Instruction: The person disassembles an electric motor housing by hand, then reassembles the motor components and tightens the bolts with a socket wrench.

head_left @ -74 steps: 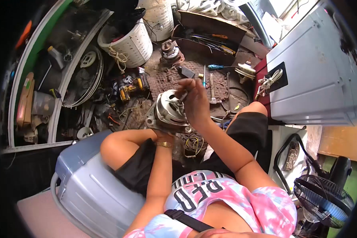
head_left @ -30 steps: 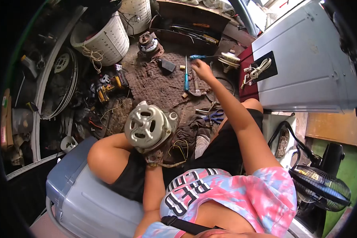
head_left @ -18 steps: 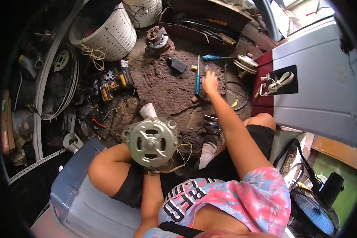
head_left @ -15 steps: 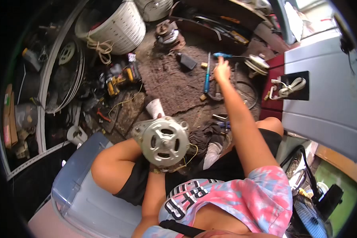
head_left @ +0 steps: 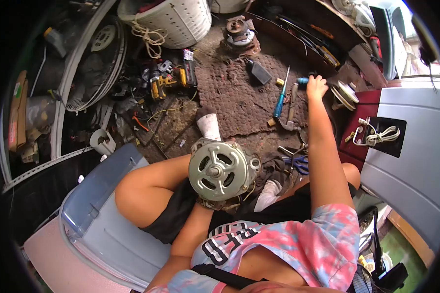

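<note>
A round metal electric motor (head_left: 217, 170) with slotted vents and a central shaft is tilted up above my lap. My left hand (head_left: 205, 207) holds it from beneath, with the fingers hidden behind the housing. Yellow wiring hangs at its lower right side. My right arm reaches forward, and my right hand (head_left: 318, 88) is closed at the blue handle of a screwdriver (head_left: 302, 80) on the floor. Beside it lie a hammer (head_left: 292, 105) and a second blue-handled screwdriver (head_left: 280, 101), its tip pointing away from me.
Blue-handled pliers (head_left: 300, 165) lie near my right foot. Yellow power drills (head_left: 164, 84), a black block-shaped thing (head_left: 260, 73) and a rusty motor part (head_left: 239, 34) are farther out. A white pulley wheel (head_left: 346, 94) leans at right, beside a grey panel (head_left: 410, 117). A white basket (head_left: 181, 24) stands behind.
The view has shifted, so floor items appear farther right and the motor shows from a turned angle. My right hand has closed at the screwdriver handle it was reaching over.
</note>
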Demonstrator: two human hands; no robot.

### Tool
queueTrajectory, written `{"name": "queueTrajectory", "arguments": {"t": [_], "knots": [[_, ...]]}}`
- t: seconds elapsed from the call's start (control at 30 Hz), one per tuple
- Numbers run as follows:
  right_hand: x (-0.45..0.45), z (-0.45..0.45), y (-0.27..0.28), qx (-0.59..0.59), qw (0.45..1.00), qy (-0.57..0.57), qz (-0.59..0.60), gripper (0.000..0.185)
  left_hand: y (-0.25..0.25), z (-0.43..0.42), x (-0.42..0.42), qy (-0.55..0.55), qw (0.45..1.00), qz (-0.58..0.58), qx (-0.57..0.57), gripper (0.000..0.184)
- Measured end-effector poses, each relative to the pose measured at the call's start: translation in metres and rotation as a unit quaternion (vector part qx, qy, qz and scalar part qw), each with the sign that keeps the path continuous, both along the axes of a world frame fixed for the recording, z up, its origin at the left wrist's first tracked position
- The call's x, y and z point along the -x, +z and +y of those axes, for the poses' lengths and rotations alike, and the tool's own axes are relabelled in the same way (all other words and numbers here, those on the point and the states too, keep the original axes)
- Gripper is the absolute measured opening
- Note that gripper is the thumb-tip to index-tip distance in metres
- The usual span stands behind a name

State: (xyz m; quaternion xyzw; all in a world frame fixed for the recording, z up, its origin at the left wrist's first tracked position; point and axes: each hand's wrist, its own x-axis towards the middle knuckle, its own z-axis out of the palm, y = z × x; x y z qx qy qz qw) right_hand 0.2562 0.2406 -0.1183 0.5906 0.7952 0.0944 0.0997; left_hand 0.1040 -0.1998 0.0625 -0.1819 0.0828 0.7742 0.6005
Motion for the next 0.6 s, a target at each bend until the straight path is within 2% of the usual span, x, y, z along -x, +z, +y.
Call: {"name": "queueTrajectory", "arguments": {"t": [0.07,0.1,0.13,0.2,0.27,0.33,0.4,0.47,0.53,0.57,0.6], "knots": [[-0.002,-0.008,0.026,-0.01,0.993,0.113,0.015,0.02,0.003,0.0,0.0,0.003,1.0,0.008,-0.005,0.066],[-0.002,-0.011,0.035,-0.099,0.968,0.224,0.054,0.021,0.004,-0.003,-0.001,0.003,1.0,0.009,-0.008,0.066],[0.003,-0.009,0.046,-0.114,0.948,0.29,0.069,0.022,0.005,-0.005,0.0,0.007,1.0,0.014,-0.01,0.066],[0.023,-0.021,0.085,0.06,0.957,0.249,0.135,0.024,0.007,-0.01,0.002,0.011,1.0,0.016,-0.023,0.066],[0.035,-0.064,0.162,0.106,0.889,0.288,0.339,0.03,0.009,-0.013,0.001,0.015,0.999,0.02,-0.037,0.066],[0.037,-0.118,0.24,0.156,0.782,0.326,0.507,0.037,0.011,-0.018,-0.001,0.02,0.998,0.03,-0.046,0.066],[0.014,-0.174,0.25,0.402,0.661,0.22,0.594,0.042,0.011,-0.023,-0.004,0.024,0.998,0.03,-0.056,0.066],[-0.018,-0.22,0.232,0.553,0.695,0.127,0.442,0.042,0.012,-0.026,-0.006,0.018,0.997,0.04,-0.069,0.066],[-0.054,-0.245,0.224,0.531,0.715,0.134,0.435,0.045,0.014,-0.028,-0.008,0.015,0.996,0.045,-0.082,0.066],[-0.064,-0.247,0.26,0.549,0.664,0.073,0.503,0.046,0.014,-0.031,-0.01,0.017,0.995,0.048,-0.089,0.066],[-0.079,-0.234,0.272,0.552,0.628,0.057,0.546,0.047,0.013,-0.034,-0.011,0.018,0.994,0.048,-0.093,0.066]]}}
